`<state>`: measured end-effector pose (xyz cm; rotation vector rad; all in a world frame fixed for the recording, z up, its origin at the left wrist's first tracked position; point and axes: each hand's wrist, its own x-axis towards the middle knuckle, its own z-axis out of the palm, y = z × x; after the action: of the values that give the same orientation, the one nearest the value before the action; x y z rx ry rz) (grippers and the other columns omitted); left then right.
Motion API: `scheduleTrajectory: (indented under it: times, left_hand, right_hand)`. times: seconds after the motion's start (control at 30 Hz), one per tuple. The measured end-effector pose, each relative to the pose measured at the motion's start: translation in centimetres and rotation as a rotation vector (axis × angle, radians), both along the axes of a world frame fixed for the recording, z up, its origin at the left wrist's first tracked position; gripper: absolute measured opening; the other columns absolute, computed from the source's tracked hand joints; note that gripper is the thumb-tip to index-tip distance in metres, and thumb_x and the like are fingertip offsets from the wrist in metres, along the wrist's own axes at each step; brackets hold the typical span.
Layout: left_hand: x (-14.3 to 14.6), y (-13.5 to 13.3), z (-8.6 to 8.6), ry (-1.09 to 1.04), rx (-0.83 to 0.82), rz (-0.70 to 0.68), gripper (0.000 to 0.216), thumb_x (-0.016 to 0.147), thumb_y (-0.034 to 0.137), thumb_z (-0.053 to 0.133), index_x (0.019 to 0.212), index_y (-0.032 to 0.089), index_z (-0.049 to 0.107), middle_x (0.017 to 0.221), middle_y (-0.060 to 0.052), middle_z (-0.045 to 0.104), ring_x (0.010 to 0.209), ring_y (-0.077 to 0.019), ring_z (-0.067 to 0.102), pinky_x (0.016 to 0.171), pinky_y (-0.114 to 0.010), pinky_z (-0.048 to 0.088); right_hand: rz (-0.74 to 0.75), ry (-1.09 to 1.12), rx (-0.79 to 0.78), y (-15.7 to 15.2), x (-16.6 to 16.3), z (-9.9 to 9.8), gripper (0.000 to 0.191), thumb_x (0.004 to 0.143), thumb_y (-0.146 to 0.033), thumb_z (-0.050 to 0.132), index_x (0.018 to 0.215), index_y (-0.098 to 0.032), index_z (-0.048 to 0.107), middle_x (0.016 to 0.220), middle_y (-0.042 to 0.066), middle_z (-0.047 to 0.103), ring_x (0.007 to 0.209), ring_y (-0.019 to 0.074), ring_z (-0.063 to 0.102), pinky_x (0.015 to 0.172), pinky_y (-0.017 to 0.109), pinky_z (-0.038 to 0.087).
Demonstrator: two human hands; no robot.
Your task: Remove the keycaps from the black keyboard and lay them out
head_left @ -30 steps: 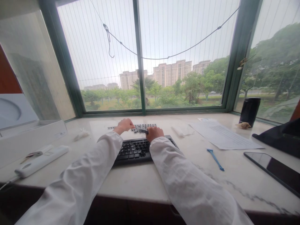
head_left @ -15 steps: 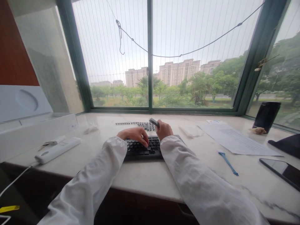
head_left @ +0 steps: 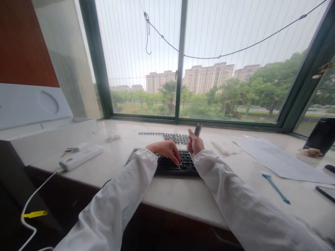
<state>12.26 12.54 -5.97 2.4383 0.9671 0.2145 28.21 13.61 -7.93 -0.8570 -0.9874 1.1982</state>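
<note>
A black keyboard lies on the marble sill in front of me. My left hand bends over its middle, fingertips brought together and pointing down at the keys; what they may pinch is too small to make out. My right hand is closed round a short dark stick-like tool and rests by the keyboard's right rear, with the tool's end sticking up above the fist. Behind the keyboard, loose dark keycaps are laid out in rows.
To the left are a white box and a white power strip with a cable. On the right lie a clear plastic bag, printed paper, a blue plastic tool, a phone and a dark upright object.
My view has swung left, so the scene sits further right. My right hand has turned the dark tool from leaning left to nearly upright. The left hand stays over the keys.
</note>
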Motion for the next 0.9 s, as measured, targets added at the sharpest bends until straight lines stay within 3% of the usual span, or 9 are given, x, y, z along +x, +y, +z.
scheduleTrajectory:
  times: [0.17,0.43,0.7,0.9]
  left_hand:
    - [-0.2,0.3,-0.4,0.011,-0.049,0.025,0.041,0.055,0.051,0.073,0.087,0.025,0.075,0.073,0.003,0.070,0.068,-0.0111,0.057,0.065,-0.020,0.038]
    - [-0.6,0.7,-0.6,0.017,-0.104,0.012,0.046,0.057,0.055,0.071,0.091,0.025,0.074,0.071,0.002,0.068,0.061,-0.0097,0.052,0.059,-0.021,0.036]
    - [-0.8,1.0,-0.7,-0.019,-0.178,-0.013,0.044,0.058,0.051,0.072,0.092,0.022,0.074,0.076,0.001,0.070,0.067,-0.0108,0.056,0.068,-0.021,0.040]
    - [-1.0,1.2,-0.9,-0.045,-0.233,-0.056,0.044,0.063,0.049,0.070,0.095,0.020,0.073,0.081,-0.002,0.070,0.073,-0.0117,0.057,0.066,-0.021,0.040]
  right_hand:
    - [0.053,0.190,-0.083,-1.2,-1.0,-0.3,0.046,0.075,-0.043,0.058,0.056,-0.023,0.021,0.033,-0.013,0.018,0.027,0.0039,0.012,0.026,0.020,0.009]
    - [-0.038,0.150,-0.116,-1.9,-2.5,-1.8,0.040,0.074,-0.035,0.056,0.054,-0.023,0.024,0.032,-0.012,0.019,0.026,0.0040,0.014,0.026,0.020,0.010]
    - [-0.101,0.165,-0.111,-2.2,-3.0,-1.9,0.037,0.072,-0.035,0.057,0.052,-0.023,0.027,0.031,-0.011,0.021,0.025,0.0048,0.016,0.025,0.020,0.012]
    - [-0.178,0.119,-0.154,-2.7,-3.2,-1.6,0.037,0.070,-0.037,0.060,0.054,-0.023,0.029,0.032,-0.011,0.022,0.026,0.0052,0.017,0.025,0.021,0.014]
